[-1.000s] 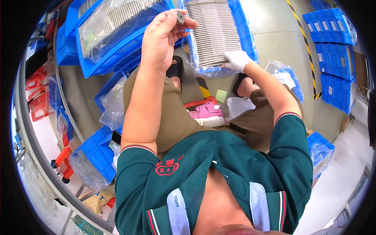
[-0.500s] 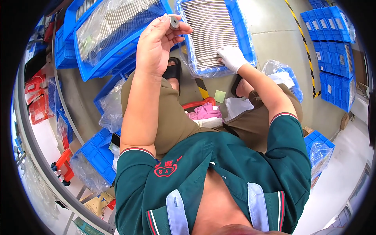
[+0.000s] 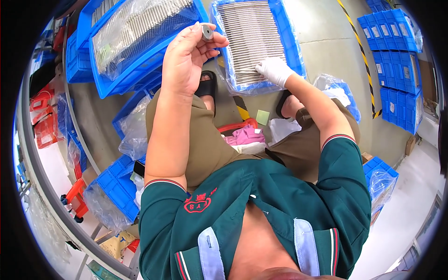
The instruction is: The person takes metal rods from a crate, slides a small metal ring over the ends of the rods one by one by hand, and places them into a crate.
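Note:
My bare left hand (image 3: pixel 184 63) is raised and pinches a small grey round metal piece (image 3: pixel 207 32) with a hole in its middle. Thumb and index finger grip it; the other fingers are half curled. My right hand (image 3: pixel 276 72), in a white glove, rests at the near right part of a blue crate (image 3: pixel 295 51) lined with clear plastic. Its fingertips are drawn together against the tightly packed rows of thin metal pieces (image 3: pixel 247 37) there. What lies between those fingertips is too small to tell.
At the left stand more blue crates (image 3: pixel 109 86), one with similar metal rows under clear film. Stacked blue bins (image 3: pixel 399 67) are at the far right, beyond black-and-yellow floor tape (image 3: pixel 361 51). A pink cloth (image 3: pixel 246 134) lies between my legs. A metal rail (image 3: pixel 44 196) curves along the left.
My right hand has shifted slightly left and nearer me over the rows, its fingers drawn closer together. My left hand has lowered a little, still holding the round metal piece.

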`<act>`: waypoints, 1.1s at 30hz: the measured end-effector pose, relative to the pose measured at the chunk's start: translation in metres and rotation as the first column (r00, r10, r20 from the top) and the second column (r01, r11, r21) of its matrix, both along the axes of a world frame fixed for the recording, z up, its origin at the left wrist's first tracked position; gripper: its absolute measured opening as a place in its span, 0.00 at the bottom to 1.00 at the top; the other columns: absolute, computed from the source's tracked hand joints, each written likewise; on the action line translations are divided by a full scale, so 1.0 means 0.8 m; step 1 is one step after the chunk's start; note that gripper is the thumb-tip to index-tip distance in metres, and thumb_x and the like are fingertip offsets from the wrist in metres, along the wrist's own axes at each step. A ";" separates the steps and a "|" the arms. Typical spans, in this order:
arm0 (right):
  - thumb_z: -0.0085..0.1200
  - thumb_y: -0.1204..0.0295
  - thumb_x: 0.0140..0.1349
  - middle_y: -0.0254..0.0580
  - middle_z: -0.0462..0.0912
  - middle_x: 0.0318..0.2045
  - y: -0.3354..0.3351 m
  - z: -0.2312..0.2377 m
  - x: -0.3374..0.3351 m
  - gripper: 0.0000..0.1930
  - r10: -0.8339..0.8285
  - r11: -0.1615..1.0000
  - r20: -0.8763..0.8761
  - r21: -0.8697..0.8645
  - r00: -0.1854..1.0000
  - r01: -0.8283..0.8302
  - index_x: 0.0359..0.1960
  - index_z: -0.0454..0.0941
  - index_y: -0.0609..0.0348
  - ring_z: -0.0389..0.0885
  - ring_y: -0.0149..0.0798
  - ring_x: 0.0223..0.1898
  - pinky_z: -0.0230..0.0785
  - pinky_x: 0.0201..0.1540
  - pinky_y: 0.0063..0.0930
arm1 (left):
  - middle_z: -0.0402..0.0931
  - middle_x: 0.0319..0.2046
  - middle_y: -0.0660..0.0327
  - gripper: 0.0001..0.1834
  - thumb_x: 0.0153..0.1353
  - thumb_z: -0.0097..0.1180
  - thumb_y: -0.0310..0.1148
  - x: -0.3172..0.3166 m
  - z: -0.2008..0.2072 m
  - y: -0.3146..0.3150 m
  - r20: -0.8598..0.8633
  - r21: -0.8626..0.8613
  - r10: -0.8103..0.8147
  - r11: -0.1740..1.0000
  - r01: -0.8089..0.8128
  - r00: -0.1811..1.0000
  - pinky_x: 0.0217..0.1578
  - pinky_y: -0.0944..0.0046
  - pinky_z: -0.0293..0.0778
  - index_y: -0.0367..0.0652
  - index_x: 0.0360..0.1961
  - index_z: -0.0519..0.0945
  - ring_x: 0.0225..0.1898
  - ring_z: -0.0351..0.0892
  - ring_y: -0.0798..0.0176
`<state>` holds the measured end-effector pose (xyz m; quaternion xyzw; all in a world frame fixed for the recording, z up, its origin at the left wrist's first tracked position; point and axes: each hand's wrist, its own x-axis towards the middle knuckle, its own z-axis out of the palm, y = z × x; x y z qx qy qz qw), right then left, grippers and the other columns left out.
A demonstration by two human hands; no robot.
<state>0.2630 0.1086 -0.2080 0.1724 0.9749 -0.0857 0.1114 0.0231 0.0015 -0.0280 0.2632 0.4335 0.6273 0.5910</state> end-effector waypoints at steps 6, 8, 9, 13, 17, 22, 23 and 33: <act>0.45 0.72 0.53 0.44 0.77 0.27 0.003 -0.002 -0.012 0.07 -0.035 0.998 -0.080 0.053 0.996 0.039 0.31 0.76 0.52 0.78 0.45 0.34 0.72 0.34 0.37 | 0.78 0.34 0.56 0.17 0.64 0.43 0.40 -0.006 0.000 -0.004 0.001 -0.007 -0.010 1.000 0.010 1.000 0.40 0.65 0.68 0.37 0.42 0.74 0.40 0.77 0.58; 0.45 0.72 0.53 0.43 0.76 0.27 0.004 -0.009 -0.011 0.07 -0.058 0.996 -0.157 0.053 0.986 0.067 0.31 0.76 0.51 0.78 0.45 0.34 0.71 0.34 0.37 | 0.78 0.34 0.56 0.17 0.64 0.43 0.40 -0.007 -0.001 -0.003 0.003 -0.006 -0.012 1.000 0.012 1.000 0.40 0.65 0.68 0.37 0.42 0.74 0.40 0.77 0.58; 0.44 0.72 0.53 0.43 0.76 0.27 0.004 -0.012 -0.012 0.06 -0.100 0.993 -0.192 0.046 0.976 0.111 0.30 0.75 0.51 0.77 0.45 0.34 0.71 0.35 0.38 | 0.78 0.34 0.56 0.17 0.64 0.44 0.40 -0.007 -0.001 -0.002 0.004 -0.005 -0.013 1.000 0.013 1.000 0.40 0.65 0.68 0.37 0.42 0.74 0.40 0.77 0.58; 0.45 0.72 0.52 0.43 0.76 0.26 0.004 -0.015 -0.015 0.06 -0.159 0.984 -0.238 0.041 0.958 0.174 0.29 0.75 0.51 0.77 0.45 0.33 0.71 0.34 0.37 | 0.78 0.34 0.56 0.17 0.64 0.44 0.40 -0.008 0.000 -0.005 0.001 -0.015 -0.011 1.000 0.011 1.000 0.40 0.65 0.68 0.37 0.42 0.74 0.40 0.77 0.58; 0.46 0.73 0.51 0.43 0.76 0.27 -0.001 -0.009 -0.012 0.05 -0.116 0.988 -0.198 0.079 0.973 0.133 0.29 0.75 0.52 0.77 0.45 0.34 0.71 0.34 0.38 | 0.78 0.34 0.57 0.17 0.64 0.43 0.40 -0.007 0.000 -0.006 -0.014 -0.030 -0.005 1.000 0.005 1.000 0.40 0.65 0.68 0.37 0.42 0.74 0.39 0.77 0.59; 0.46 0.73 0.51 0.45 0.79 0.27 -0.013 0.000 -0.012 0.06 -0.130 0.991 -0.089 0.007 0.988 0.131 0.27 0.77 0.56 0.79 0.47 0.34 0.71 0.35 0.39 | 0.78 0.34 0.57 0.16 0.64 0.43 0.40 -0.010 -0.002 -0.006 -0.008 -0.037 -0.005 0.999 0.005 1.000 0.39 0.65 0.68 0.37 0.42 0.74 0.39 0.77 0.59; 0.46 0.74 0.51 0.47 0.80 0.26 -0.013 0.001 -0.015 0.07 -0.125 0.992 -0.104 0.001 0.987 0.126 0.26 0.78 0.57 0.79 0.47 0.33 0.72 0.35 0.38 | 0.78 0.34 0.57 0.16 0.64 0.43 0.40 -0.010 0.000 -0.007 0.000 -0.039 -0.006 0.999 0.006 1.000 0.39 0.65 0.68 0.37 0.42 0.75 0.39 0.77 0.59; 0.46 0.73 0.50 0.46 0.80 0.25 -0.001 0.002 -0.029 0.08 -0.181 0.971 -0.027 0.152 0.983 0.183 0.25 0.79 0.56 0.80 0.45 0.31 0.72 0.33 0.37 | 0.78 0.33 0.57 0.17 0.64 0.43 0.40 -0.007 0.001 -0.009 -0.008 -0.059 -0.005 0.998 0.005 1.000 0.40 0.65 0.68 0.37 0.41 0.75 0.39 0.77 0.60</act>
